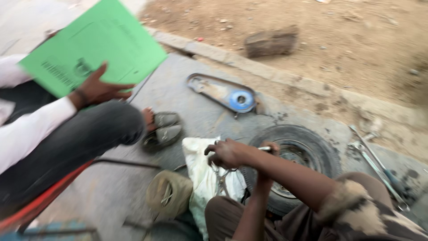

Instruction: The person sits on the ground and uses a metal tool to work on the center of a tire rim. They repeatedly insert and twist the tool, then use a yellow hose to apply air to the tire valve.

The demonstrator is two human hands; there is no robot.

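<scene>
Both of the wearer's forearms cross low above a small tyre (307, 147) lying flat on the concrete slab (187, 93). His right hand (227, 153) curls shut around a bunch of metal tools (221, 176) over a white sack (203, 174); his left hand (271, 148) pinches a thin metal piece (264, 148) at the tyre's rim.

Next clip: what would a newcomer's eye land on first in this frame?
Probably the bright green folder at upper left, held by a seated co-worker's hand. Next, at lower centre, the person's two hands, right hand and left hand, meet over a small black tyre lying on the concrete beside a white cloth. Long wrenches lie at right.
</scene>
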